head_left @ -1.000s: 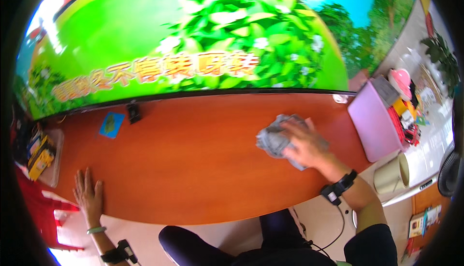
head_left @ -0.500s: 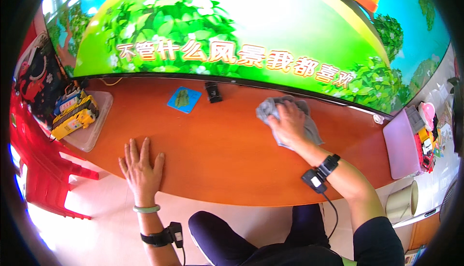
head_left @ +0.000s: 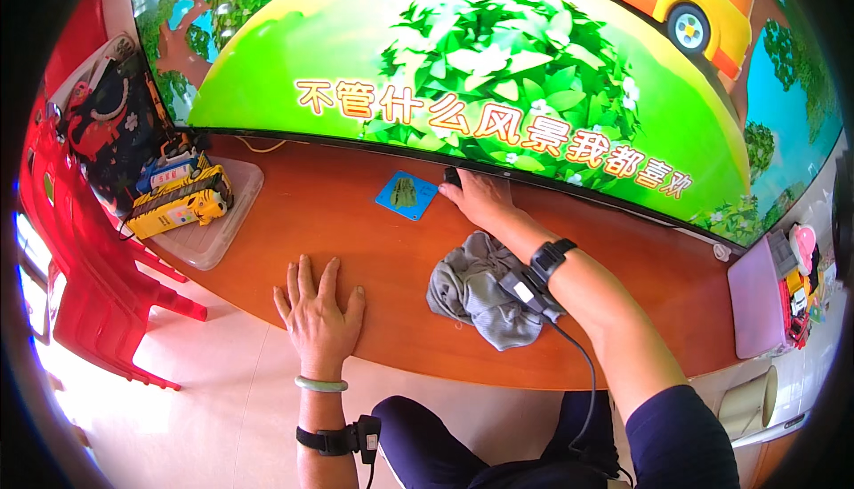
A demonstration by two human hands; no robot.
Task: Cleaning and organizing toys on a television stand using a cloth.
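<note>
My right hand (head_left: 481, 198) reaches to the far side of the brown table (head_left: 347, 213), close under the screen. Its thumb and fingers close around a small black block-like object (head_left: 452, 176), mostly covered by the hand. Below that wrist, a crumpled grey cloth (head_left: 489, 289) lies on the tabletop, partly behind the strap device on my forearm. My left hand (head_left: 321, 316) rests flat at the near left edge, fingers spread, holding nothing. A blue square card (head_left: 406, 196) with a green picture lies just left of the black object.
A big screen (head_left: 356, 62) with a bright cartoon spans the far edge. At the left, a yellow toy vehicle (head_left: 178, 211) sits on a clear plastic lid (head_left: 233, 222), near a red chair (head_left: 107, 311). A lilac bin (head_left: 756, 302) holding toys stands at the right.
My right hand has let go of the cloth, which now lies nearer to me, and has moved to the black object. The left hand stays flat. The whole view has shifted.
</note>
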